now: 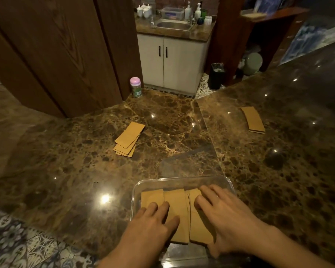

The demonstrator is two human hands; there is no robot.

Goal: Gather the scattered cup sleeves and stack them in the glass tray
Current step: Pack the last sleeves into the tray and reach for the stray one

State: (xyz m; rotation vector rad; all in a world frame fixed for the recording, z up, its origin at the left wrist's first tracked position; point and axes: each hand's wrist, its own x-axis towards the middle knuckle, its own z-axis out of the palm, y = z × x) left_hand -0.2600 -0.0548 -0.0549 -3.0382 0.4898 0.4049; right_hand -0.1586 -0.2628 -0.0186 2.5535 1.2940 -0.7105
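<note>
Right now the counter [70, 171], dark brown marble with bright glints of light on it, fills most of what I can see, bending round in an L. Behind it stands a wooden panel [52, 55], and further back a white cabinet [172, 60] with a small sink [173, 26] and some bottles and cups on top. A black bin [217, 76] sits on the floor beside the cabinet.

Near the person, at the counter's front edge, is the glass tray [182, 180]. Brown cardboard sleeves [178, 209] lie flat inside it in overlapping piles. Both hands rest on them, palms down. The left hand [151, 227] has its fingers loosely spread across the left and middle piles. The right hand [224, 215] lies flat over the right pile, fingers slightly parted, pressing down rather than pinching anything.

Out on the counter, well apart from the tray, a fanned pile [130, 139] of sleeves lies towards the left. Another small stack [253, 119] lies far off to the right. A little jar [136, 87] with a pink lid stands by the foot of the wooden panel.
</note>
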